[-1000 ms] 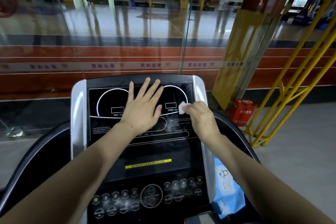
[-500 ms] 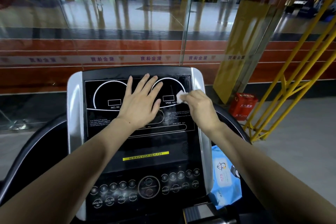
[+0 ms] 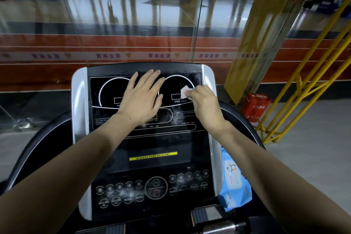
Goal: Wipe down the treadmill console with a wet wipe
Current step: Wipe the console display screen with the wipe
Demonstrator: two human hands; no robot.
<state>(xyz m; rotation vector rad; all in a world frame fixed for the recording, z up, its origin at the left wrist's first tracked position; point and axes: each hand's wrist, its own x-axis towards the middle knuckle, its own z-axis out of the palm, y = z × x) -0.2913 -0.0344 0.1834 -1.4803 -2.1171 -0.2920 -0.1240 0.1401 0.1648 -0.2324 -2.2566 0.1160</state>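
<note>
The black treadmill console (image 3: pixel 106 150) with silver side rails fills the middle of the head view. My left hand (image 3: pixel 141 99) lies flat on its upper panel between the two white dial outlines, fingers straight. My right hand (image 3: pixel 204 103) pinches a small white wet wipe (image 3: pixel 184 91) and presses it on the right dial, just above the SPEED label. Damp streaks show on the panel under and around the wipe. Most of the wipe is hidden by my fingers.
A blue wet-wipe pack (image 3: pixel 234 182) sits in the tray right of the console. Button rows (image 3: pixel 121 192) run along the console's lower part. A glass wall (image 3: pixel 133 24) stands just behind. A red box (image 3: pixel 255 107) and yellow railings (image 3: pixel 303 85) are to the right.
My right hand has slid the wipe up the panel's right side, from beside the text block to the right dial. My left hand has shifted slightly upward and stays flat.
</note>
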